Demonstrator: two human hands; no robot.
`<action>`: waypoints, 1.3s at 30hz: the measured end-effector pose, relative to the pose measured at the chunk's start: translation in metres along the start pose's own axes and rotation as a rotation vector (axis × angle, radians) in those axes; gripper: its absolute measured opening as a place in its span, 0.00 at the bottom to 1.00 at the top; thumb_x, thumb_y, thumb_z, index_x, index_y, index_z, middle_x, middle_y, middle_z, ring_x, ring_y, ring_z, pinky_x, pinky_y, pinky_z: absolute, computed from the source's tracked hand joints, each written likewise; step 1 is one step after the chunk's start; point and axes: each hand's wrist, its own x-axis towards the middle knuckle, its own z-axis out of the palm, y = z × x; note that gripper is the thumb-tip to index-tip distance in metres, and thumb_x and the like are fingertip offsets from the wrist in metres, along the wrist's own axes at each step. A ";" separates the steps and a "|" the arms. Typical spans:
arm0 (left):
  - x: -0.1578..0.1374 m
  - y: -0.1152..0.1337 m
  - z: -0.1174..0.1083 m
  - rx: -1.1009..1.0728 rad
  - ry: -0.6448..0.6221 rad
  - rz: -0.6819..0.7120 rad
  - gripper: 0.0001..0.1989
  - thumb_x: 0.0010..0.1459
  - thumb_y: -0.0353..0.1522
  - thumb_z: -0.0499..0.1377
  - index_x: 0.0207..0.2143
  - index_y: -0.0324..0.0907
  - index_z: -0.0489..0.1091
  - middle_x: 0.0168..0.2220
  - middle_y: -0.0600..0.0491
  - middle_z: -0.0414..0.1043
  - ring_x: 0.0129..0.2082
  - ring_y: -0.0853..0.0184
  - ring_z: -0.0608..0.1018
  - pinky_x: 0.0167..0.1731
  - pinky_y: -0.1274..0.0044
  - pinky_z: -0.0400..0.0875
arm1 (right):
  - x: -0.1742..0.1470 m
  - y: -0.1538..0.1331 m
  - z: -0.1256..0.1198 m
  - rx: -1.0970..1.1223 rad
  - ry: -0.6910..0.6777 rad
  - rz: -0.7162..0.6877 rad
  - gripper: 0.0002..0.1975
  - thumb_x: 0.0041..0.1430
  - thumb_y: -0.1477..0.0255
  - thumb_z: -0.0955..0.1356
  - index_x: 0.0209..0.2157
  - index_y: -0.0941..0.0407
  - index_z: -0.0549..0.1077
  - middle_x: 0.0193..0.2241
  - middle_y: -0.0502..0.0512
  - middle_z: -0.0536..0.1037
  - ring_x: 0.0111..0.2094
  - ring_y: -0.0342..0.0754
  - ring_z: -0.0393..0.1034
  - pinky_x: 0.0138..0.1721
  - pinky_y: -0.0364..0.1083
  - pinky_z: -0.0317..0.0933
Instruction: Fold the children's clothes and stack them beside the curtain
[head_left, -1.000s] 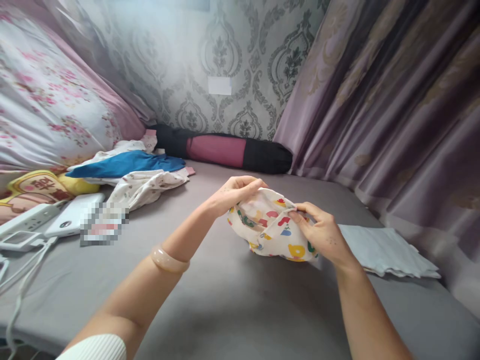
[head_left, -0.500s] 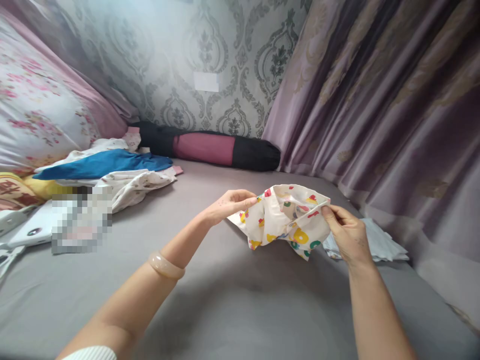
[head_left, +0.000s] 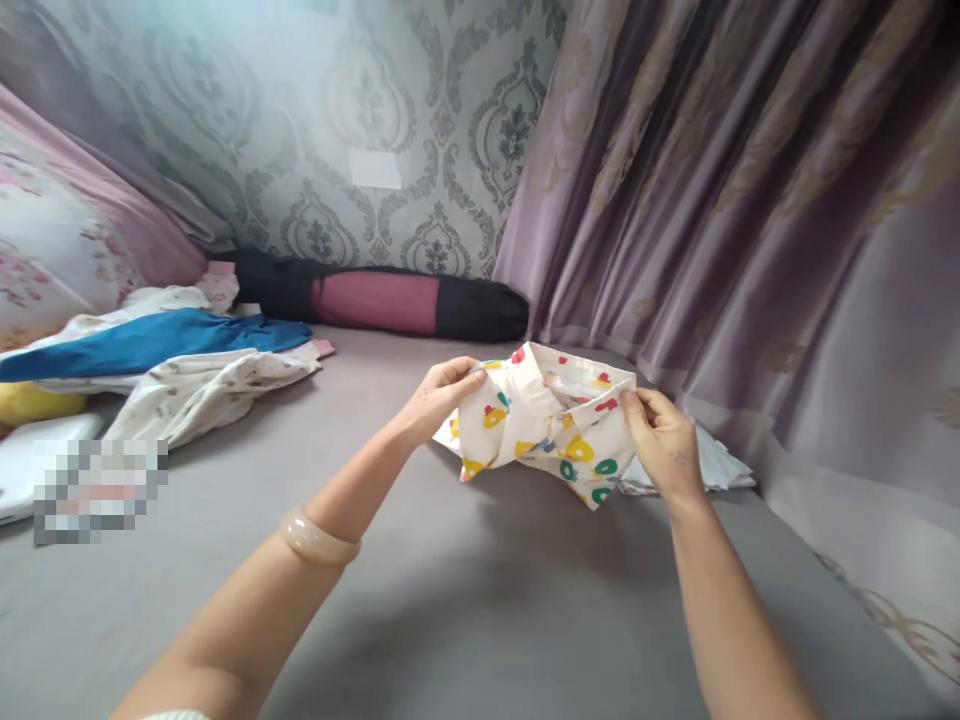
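A small white garment (head_left: 491, 420) with yellow, red and green prints hangs between my hands, above the bed. Its upper edge is spread, so part of the inside shows through the opening; its lower corners dangle free. Whether it is a top or shorts I cannot tell. My left hand (head_left: 439, 400) pinches its left upper edge between thumb and fingers, with a pale bangle on that forearm. On the other side, my right hand (head_left: 664, 440) grips the right upper corner. Pale folded cloth (head_left: 712, 460) lies on the bed behind my right hand, partly hidden by it.
Grey sheet (head_left: 390, 610) covers the bed. At the left lie a blue garment (head_left: 172, 340), a white printed garment (head_left: 217, 390) and a white object (head_left: 45, 460) beside a blurred patch. A black and maroon bolster (head_left: 375, 300) rests along the wall; purple curtains (head_left: 675, 200) hang at the right.
The view has turned to the right, so the surroundings appear farther left. Both hands still hold the garment, now stretched slightly wider with more of its printed front showing.
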 end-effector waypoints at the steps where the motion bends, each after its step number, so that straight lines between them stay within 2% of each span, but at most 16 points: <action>1: 0.001 0.007 -0.004 -0.008 0.007 0.012 0.19 0.52 0.46 0.64 0.35 0.40 0.71 0.30 0.54 0.74 0.29 0.68 0.76 0.29 0.79 0.69 | 0.003 -0.006 0.001 0.006 -0.012 -0.015 0.23 0.57 0.49 0.67 0.39 0.55 0.76 0.33 0.56 0.81 0.33 0.51 0.74 0.34 0.47 0.67; 6: -0.005 0.054 -0.031 0.051 0.023 0.061 0.17 0.50 0.44 0.67 0.35 0.41 0.73 0.29 0.54 0.75 0.27 0.68 0.76 0.26 0.78 0.71 | 0.023 -0.036 0.005 0.133 -0.189 -0.011 0.22 0.54 0.49 0.69 0.38 0.54 0.78 0.33 0.54 0.81 0.32 0.51 0.75 0.30 0.46 0.68; 13: -0.027 0.113 -0.075 0.461 0.093 0.077 0.15 0.45 0.43 0.69 0.32 0.43 0.79 0.27 0.53 0.76 0.23 0.69 0.74 0.21 0.80 0.67 | 0.043 -0.078 0.006 0.285 -0.699 0.126 0.23 0.51 0.54 0.73 0.44 0.52 0.79 0.35 0.53 0.82 0.34 0.49 0.77 0.33 0.46 0.72; 16: -0.033 0.125 -0.098 0.626 0.027 0.012 0.15 0.45 0.44 0.68 0.32 0.44 0.80 0.26 0.54 0.77 0.23 0.70 0.73 0.20 0.81 0.65 | 0.047 -0.086 0.011 0.235 -0.863 0.133 0.21 0.49 0.56 0.74 0.42 0.54 0.80 0.35 0.54 0.82 0.32 0.50 0.77 0.31 0.46 0.71; 18: -0.035 0.131 -0.109 0.766 -0.051 -0.023 0.15 0.46 0.45 0.67 0.32 0.44 0.80 0.26 0.55 0.76 0.24 0.71 0.72 0.21 0.81 0.64 | 0.050 -0.091 0.015 0.169 -0.906 0.081 0.19 0.49 0.56 0.74 0.37 0.55 0.81 0.34 0.55 0.82 0.31 0.50 0.76 0.29 0.45 0.70; 20: -0.037 0.137 -0.112 0.920 -0.043 0.067 0.13 0.48 0.44 0.65 0.31 0.45 0.80 0.26 0.57 0.75 0.25 0.72 0.70 0.23 0.81 0.63 | 0.055 -0.099 0.020 0.083 -0.820 -0.046 0.17 0.51 0.56 0.73 0.34 0.56 0.80 0.30 0.53 0.81 0.29 0.49 0.75 0.28 0.45 0.68; 21: -0.037 0.141 -0.109 0.991 0.041 0.187 0.12 0.50 0.43 0.64 0.30 0.45 0.79 0.26 0.57 0.74 0.26 0.72 0.70 0.26 0.81 0.64 | 0.057 -0.105 0.022 0.043 -0.710 -0.139 0.16 0.53 0.57 0.72 0.33 0.55 0.80 0.30 0.53 0.81 0.30 0.49 0.75 0.29 0.45 0.68; 22: -0.037 0.144 -0.105 1.047 0.186 0.351 0.11 0.53 0.42 0.63 0.30 0.45 0.79 0.27 0.57 0.74 0.28 0.72 0.70 0.29 0.80 0.65 | 0.060 -0.112 0.024 0.007 -0.560 -0.244 0.15 0.56 0.58 0.70 0.34 0.55 0.80 0.31 0.52 0.81 0.32 0.49 0.75 0.31 0.46 0.68; 24: -0.036 0.150 -0.095 1.093 0.601 0.705 0.11 0.58 0.40 0.60 0.34 0.44 0.79 0.33 0.54 0.73 0.34 0.70 0.71 0.38 0.77 0.67 | 0.065 -0.126 0.029 -0.063 -0.215 -0.449 0.14 0.62 0.60 0.67 0.38 0.53 0.79 0.37 0.53 0.80 0.39 0.51 0.74 0.39 0.48 0.67; 26: -0.030 0.153 -0.088 1.113 0.896 0.874 0.13 0.61 0.39 0.57 0.39 0.42 0.78 0.39 0.50 0.72 0.40 0.67 0.71 0.45 0.75 0.65 | 0.071 -0.137 0.035 -0.142 0.020 -0.597 0.13 0.66 0.63 0.63 0.41 0.53 0.78 0.44 0.55 0.78 0.47 0.52 0.71 0.47 0.50 0.64; 27: -0.025 0.154 -0.087 1.155 0.889 0.849 0.14 0.62 0.39 0.56 0.39 0.41 0.78 0.40 0.49 0.72 0.42 0.66 0.71 0.46 0.74 0.64 | 0.075 -0.139 0.039 -0.190 0.054 -0.647 0.14 0.67 0.64 0.62 0.41 0.53 0.77 0.45 0.56 0.77 0.48 0.52 0.70 0.49 0.51 0.63; 30: -0.006 0.152 -0.094 1.252 0.541 0.542 0.11 0.58 0.38 0.59 0.32 0.40 0.77 0.33 0.52 0.73 0.38 0.67 0.70 0.44 0.75 0.64 | 0.088 -0.140 0.054 -0.342 -0.009 -0.729 0.13 0.66 0.65 0.63 0.34 0.53 0.78 0.44 0.56 0.77 0.47 0.53 0.69 0.48 0.52 0.61; 33: 0.012 0.150 -0.100 1.181 0.790 0.629 0.12 0.60 0.38 0.57 0.35 0.42 0.77 0.38 0.51 0.74 0.42 0.63 0.70 0.49 0.70 0.61 | 0.099 -0.137 0.068 -0.410 0.123 -0.723 0.13 0.67 0.66 0.62 0.37 0.53 0.77 0.47 0.57 0.75 0.49 0.54 0.66 0.49 0.53 0.59; 34: 0.017 0.150 -0.099 1.194 0.784 0.639 0.11 0.60 0.38 0.57 0.34 0.43 0.77 0.38 0.51 0.75 0.43 0.61 0.70 0.50 0.69 0.59 | 0.101 -0.137 0.072 -0.428 0.127 -0.724 0.13 0.67 0.67 0.62 0.36 0.53 0.77 0.47 0.57 0.75 0.49 0.54 0.66 0.49 0.53 0.58; 37: 0.028 0.148 -0.095 1.283 0.557 0.503 0.09 0.56 0.36 0.59 0.28 0.44 0.77 0.35 0.50 0.76 0.42 0.58 0.71 0.49 0.67 0.58 | 0.105 -0.140 0.078 -0.474 0.049 -0.722 0.11 0.65 0.71 0.63 0.32 0.53 0.76 0.44 0.56 0.77 0.47 0.53 0.67 0.50 0.53 0.56; 39: 0.034 0.147 -0.094 1.255 0.677 0.487 0.10 0.57 0.37 0.57 0.30 0.44 0.78 0.37 0.50 0.76 0.44 0.57 0.71 0.48 0.67 0.57 | 0.109 -0.141 0.078 -0.472 0.132 -0.690 0.11 0.65 0.72 0.63 0.33 0.54 0.76 0.46 0.56 0.76 0.48 0.54 0.66 0.51 0.53 0.54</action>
